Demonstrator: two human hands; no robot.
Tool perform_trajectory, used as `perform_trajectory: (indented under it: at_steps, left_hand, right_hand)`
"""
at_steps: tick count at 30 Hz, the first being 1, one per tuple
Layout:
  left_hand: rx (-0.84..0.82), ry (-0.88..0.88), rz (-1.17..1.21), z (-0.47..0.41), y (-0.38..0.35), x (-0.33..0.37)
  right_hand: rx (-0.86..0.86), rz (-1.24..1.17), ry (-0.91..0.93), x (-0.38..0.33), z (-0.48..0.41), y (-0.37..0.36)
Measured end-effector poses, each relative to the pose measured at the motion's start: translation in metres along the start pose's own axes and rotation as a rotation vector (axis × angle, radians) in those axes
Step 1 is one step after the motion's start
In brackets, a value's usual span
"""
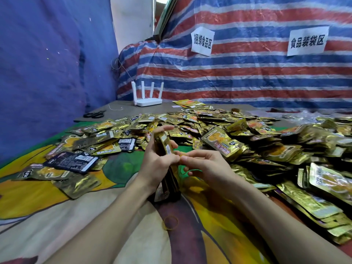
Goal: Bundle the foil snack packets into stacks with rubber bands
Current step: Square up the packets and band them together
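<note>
A thin stack of shiny gold foil snack packets (165,147) stood upright on its edge, gripped by the left hand (158,159), with its lower end down near the printed cloth (57,216). A thin yellow rubber band (181,154) was pinched beside the stack by the fingers of the right hand (205,166). A green rubber band (192,170) showed under that hand. Another yellowish rubber band (170,222) lay flat on the cloth, nearer to the person. A big loose heap of gold packets (238,130) spread behind and to the right, and a few lay with the dark back side up.

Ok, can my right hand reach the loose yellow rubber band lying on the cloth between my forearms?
Probably yes: the yellow rubber band lies uncovered near the right hand, though that hand is pinching a thin green band.
</note>
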State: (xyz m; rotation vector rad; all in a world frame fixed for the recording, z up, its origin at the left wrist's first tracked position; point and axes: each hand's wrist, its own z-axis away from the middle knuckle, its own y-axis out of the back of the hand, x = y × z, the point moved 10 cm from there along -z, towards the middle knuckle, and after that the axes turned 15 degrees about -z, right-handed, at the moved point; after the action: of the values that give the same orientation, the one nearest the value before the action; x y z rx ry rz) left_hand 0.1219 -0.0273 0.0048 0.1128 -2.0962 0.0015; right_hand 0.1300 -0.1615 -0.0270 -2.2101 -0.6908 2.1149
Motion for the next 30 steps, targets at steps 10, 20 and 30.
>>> perform_trajectory:
  at_steps: [10, 20, 30]
  left_hand:
    - [-0.037, -0.138, -0.281, 0.005, -0.010, 0.018]
    - [0.040, -0.089, -0.125, 0.007, -0.008, 0.020]
    - [0.006, 0.063, 0.061, 0.007, -0.011, 0.007]
  right_hand:
    - [-0.148, -0.185, -0.086, 0.003, 0.004, -0.015]
    - [-0.157, -0.088, 0.069, -0.011, 0.005, -0.020]
    - [-0.249, -0.616, -0.079, -0.013, 0.008, -0.031]
